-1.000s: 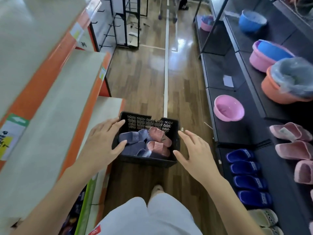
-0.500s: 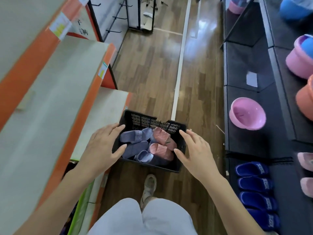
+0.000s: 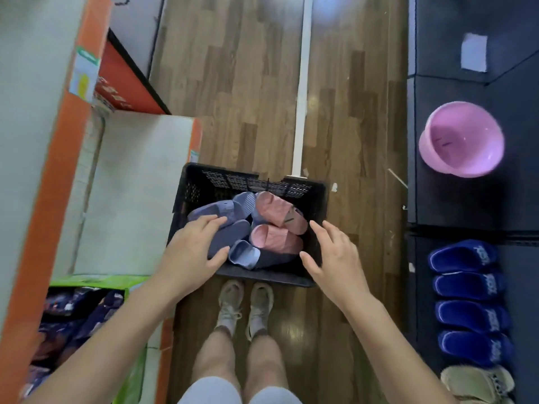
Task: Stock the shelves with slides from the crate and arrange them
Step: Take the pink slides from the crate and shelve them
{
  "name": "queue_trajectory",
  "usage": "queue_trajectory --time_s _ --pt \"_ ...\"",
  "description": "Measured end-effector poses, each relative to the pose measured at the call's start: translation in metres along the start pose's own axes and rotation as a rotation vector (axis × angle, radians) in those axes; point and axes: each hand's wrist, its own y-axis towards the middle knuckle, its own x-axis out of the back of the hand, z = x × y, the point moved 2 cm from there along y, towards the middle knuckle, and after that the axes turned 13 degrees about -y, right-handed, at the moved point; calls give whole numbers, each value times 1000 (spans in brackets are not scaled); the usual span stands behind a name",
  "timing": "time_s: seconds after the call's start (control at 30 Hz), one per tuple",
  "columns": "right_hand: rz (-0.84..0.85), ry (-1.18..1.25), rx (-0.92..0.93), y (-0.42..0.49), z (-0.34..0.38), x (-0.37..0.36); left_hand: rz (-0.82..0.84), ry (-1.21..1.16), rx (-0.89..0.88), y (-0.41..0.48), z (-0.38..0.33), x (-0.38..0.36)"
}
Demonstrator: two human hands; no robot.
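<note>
1. As the crate (image 3: 256,182) sits on the wooden floor (image 3: 248,97) in the aisle, its left wall lies just beside the edge of the pale lower shelf (image 3: 131,185). Open floor shows beyond its far wall and to its right, up to the dark shelves (image 3: 437,205).
2. Blue-grey slides (image 3: 213,209) lie in the crate's left half and pink slides (image 3: 274,211) in its right, loosely piled.
3. Left hand (image 3: 189,255): grip wide, fingers spread over the near-left rim and the blue-grey slides; contact cannot be confirmed.
4. Right hand (image 3: 335,258): grip wide, holding nothing, over the right rim.
5. Navy slides (image 3: 466,287) lie in a row on the dark shelves.
</note>
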Motion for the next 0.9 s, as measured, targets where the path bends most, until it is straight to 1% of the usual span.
queue_trajectory --time_s 0.13,0.27,0.4,0.53,0.6,0.67,0.8,0.9 --pt "49 17 -65 47 -15 -60 54 -9 17 58 32 -48" --pt "66 99 -160 94 -32 -126 111 -91 60 111 76 -111" --pt "97 167 -211 133 -44 -199 216 -50 92 155 115 -180" --pt "167 223 -239 165 -53 -269 262 -182 201 192 149 -239" --pt "201 258 -277 179 -60 -302 256 -240 230 213 165 -265" --pt "233 332 -339 192 -66 -330 217 -284 232 233 177 -286" --pt "246 529 -456 218 -75 -373 115 -432 248 268 184 -318" --pt "259 701 -537 233 -74 -397 88 -454 206 289 184 -335"
